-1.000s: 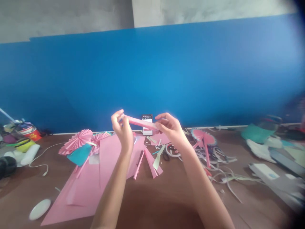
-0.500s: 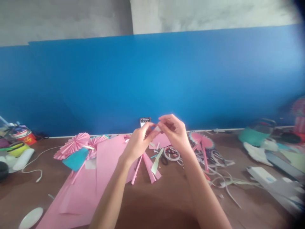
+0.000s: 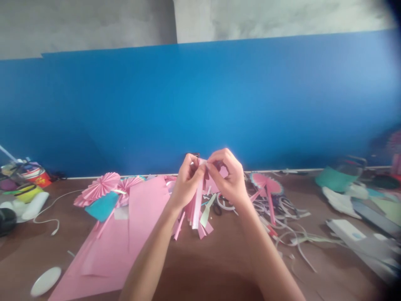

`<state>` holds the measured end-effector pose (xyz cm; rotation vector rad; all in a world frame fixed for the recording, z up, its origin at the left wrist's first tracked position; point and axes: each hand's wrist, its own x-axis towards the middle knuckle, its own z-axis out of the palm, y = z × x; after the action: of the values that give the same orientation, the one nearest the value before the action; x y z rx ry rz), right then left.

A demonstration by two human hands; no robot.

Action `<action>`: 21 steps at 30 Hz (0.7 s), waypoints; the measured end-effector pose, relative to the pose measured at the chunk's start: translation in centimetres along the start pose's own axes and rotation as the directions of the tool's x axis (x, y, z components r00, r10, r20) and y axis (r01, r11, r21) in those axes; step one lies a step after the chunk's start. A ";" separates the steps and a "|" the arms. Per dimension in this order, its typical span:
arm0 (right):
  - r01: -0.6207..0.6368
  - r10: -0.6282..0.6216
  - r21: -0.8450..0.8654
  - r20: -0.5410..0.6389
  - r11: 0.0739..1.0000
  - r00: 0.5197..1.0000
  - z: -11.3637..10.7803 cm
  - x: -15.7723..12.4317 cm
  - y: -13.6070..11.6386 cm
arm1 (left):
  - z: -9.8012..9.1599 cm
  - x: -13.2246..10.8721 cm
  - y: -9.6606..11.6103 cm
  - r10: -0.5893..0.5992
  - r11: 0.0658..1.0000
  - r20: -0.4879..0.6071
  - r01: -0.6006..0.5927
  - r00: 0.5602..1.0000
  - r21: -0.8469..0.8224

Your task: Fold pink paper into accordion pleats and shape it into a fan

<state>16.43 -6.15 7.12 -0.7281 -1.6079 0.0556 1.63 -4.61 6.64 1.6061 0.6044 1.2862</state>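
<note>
My left hand (image 3: 187,182) is closed on the top of a folded pink paper strip (image 3: 197,207), which hangs down below the fingers with a pale edge facing me. At the strip's upper end my right hand (image 3: 228,172) pinches with thumb and forefinger, the fingertips of both hands almost touching. What exactly the right fingertips hold is too small to make out, though the strip's end meets them. Behind and below lie other pink folded pieces (image 3: 205,230) and a pale green paper piece (image 3: 207,213). A phone (image 3: 194,155) is mostly hidden behind my left hand.
Large pink paper sheets (image 3: 109,255), pink paper fans (image 3: 105,185) and a teal piece (image 3: 102,206) lie left. Another pink fan (image 3: 267,184), tangled white strips (image 3: 300,238) and black scissors (image 3: 216,209) lie right. A white oval object (image 3: 45,281) sits front left; a blue wall (image 3: 200,100) stands behind.
My hands have come closer together at the fingertips. The folded pink strip now hangs from my left hand, facing me. The view has shifted slightly.
</note>
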 end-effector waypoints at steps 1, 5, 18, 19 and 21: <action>0.016 -0.016 -0.012 0.007 1.000 1.000 0.0 0.0 0.0 | 0.1 0.0 0.1 -0.004 1.000 0.003 0.004 1.000 -0.012; 0.056 -0.055 -0.033 0.030 0.998 0.998 -0.3 0.1 0.1 | 0.1 -0.1 0.9 -0.033 0.999 0.049 0.034 0.998 -0.016; 0.109 -0.094 -0.053 0.222 0.993 0.970 -0.6 -0.1 0.9 | -1.8 0.1 0.8 -0.060 0.980 0.091 0.041 0.994 0.196; 0.110 -0.096 -0.054 0.226 0.992 0.969 -0.5 -0.1 1.0 | -1.9 0.1 0.9 -0.058 0.975 0.086 0.038 0.995 0.218; 0.116 -0.100 -0.057 0.233 0.992 0.967 -0.5 -0.1 1.1 | -1.8 0.0 1.0 -0.058 0.964 0.078 0.035 0.995 0.264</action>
<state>17.30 -5.53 6.64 -0.7057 -1.8765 0.0037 -0.26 -4.34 7.54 1.8410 0.7803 1.1325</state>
